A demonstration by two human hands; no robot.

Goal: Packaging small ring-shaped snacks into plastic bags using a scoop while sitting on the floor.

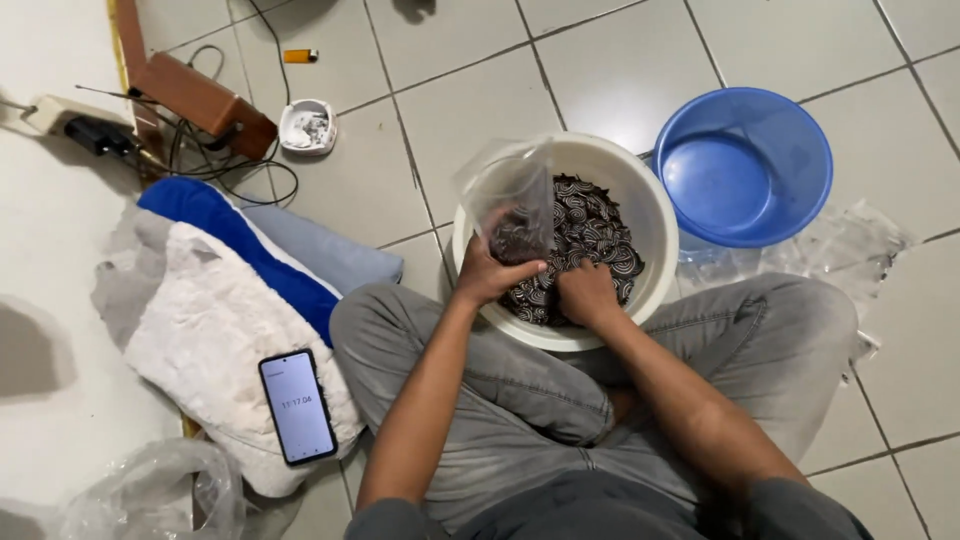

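We note the left hand (488,272) clenched on a clear plastic bag (508,195) above the white basin (655,215); right hand (587,295) grasps spiral snacks (590,235) below. Recommend holding the mouth wide open.

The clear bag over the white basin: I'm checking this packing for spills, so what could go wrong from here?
1. The left hand alone holds the clear plastic bag; its floppy mouth might fold, dropping spiral pieces outside the white basin.
2. The right hand scoops near the rim, so pieces could land on the grey trousers.
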